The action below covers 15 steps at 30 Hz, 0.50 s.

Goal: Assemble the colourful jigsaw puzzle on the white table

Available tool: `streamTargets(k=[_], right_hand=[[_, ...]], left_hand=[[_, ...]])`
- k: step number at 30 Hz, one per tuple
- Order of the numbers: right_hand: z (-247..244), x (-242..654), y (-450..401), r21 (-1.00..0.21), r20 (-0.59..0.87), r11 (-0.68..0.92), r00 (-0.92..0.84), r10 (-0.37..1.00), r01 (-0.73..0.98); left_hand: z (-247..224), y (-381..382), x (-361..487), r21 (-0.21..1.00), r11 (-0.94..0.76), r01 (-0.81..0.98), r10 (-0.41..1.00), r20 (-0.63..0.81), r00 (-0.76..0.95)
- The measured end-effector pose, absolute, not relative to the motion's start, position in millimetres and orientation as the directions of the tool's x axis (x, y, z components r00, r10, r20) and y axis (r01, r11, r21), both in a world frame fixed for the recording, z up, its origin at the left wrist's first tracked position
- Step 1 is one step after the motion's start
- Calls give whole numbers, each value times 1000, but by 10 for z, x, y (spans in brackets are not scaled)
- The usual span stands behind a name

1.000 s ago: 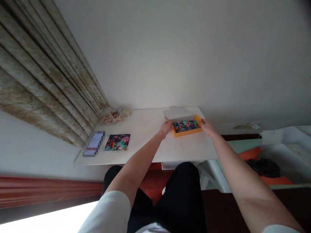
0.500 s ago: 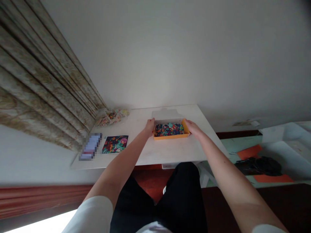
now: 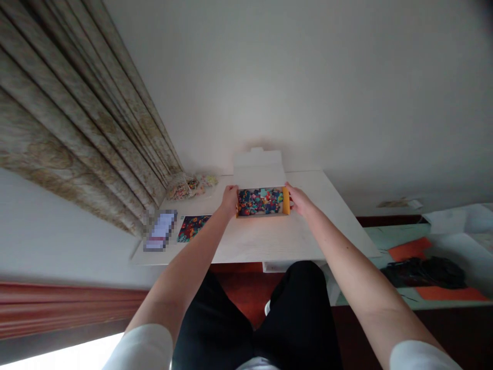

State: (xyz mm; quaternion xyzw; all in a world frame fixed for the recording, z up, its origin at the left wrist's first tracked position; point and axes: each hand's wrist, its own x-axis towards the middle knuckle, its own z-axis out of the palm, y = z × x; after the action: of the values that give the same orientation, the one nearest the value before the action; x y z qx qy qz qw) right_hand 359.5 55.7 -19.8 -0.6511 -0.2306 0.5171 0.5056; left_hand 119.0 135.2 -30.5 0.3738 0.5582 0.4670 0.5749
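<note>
While the left hand (image 3: pixel 230 200) grips the left end of one open cardboard box (image 3: pixel 286 200), over the counter's (image 3: pixel 265 241) far middle, the right hand (image 3: pixel 299 200) grips its right end; probably light and bendy, it suits holding by both ends. One picture sheet (image 3: pixel 190 227) lies left; jigsaw pieces (image 3: pixel 260 200) inside are uncountable.

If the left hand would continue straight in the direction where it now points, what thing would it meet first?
The left hand holds the open yellow cardboard box, so that comes first; beyond it, the box's raised white rectangular lid appears next in line, though depth is unclear.
</note>
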Motion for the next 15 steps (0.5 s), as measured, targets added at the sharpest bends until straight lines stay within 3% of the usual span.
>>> streamTargets(k=[9, 12, 15], right_hand=[[-177, 3594, 372, -901, -428, -394, 217, 877, -184], [-99, 3550, 312, -961, -276, -262, 292, 916, -86], [21, 3508, 269, -996, -16, -41, 304, 953, 77]], left_hand=[[-341, 1298, 1077, 953, 281, -115, 960, -281, 14], [-356, 1286, 1088, 960, 250, -128, 968, -249, 21], [-344, 1292, 1113, 958, 245, -148, 969, -243, 36]])
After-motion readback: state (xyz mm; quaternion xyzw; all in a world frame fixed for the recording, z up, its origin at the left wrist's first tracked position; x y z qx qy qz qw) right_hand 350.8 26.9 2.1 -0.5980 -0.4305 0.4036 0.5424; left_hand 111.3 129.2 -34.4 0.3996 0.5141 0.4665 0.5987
